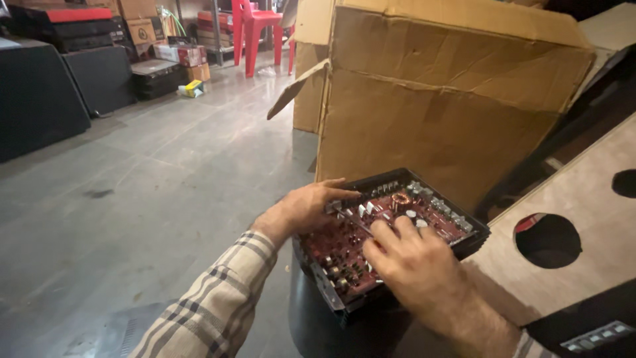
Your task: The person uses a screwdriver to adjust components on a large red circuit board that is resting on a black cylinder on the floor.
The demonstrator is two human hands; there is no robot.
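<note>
Plaid sleeve [212,305]: nearest the camera at 7 o'clock, covering the left forearm up to the wrist.
Right hand [414,262]: at 5 o'clock, knuckles up, fingers curled down onto the near middle of the circuit board; whether they pinch a part I cannot tell.
Left hand [308,205]: just left of centre, resting on the board's left edge, fingers stretched flat toward 3 o'clock over the components, loose, gripping nothing.
Circuit board [344,255]: red, crowded with small parts, lying in an open black metal case [477,235] just below centre, tilted with its far corner toward 1 o'clock; a copper coil [400,198] sits near the far end.
Black stand [324,331]: dark rounded body under the case at 6 o'clock.
Wooden panel [596,199]: at 3 o'clock, pale, with a round hole [548,240] cut through it, beside the case.
Cardboard box [437,99]: large, creased, right behind the case at 12 to 1 o'clock.
Floor [132,185]: grey concrete, spreading to 9 o'clock.
Red plastic chair [255,30]: far off at 11 o'clock.
Black cabinets [66,73]: far at 10 o'clock, beside stacked cartons.
</note>
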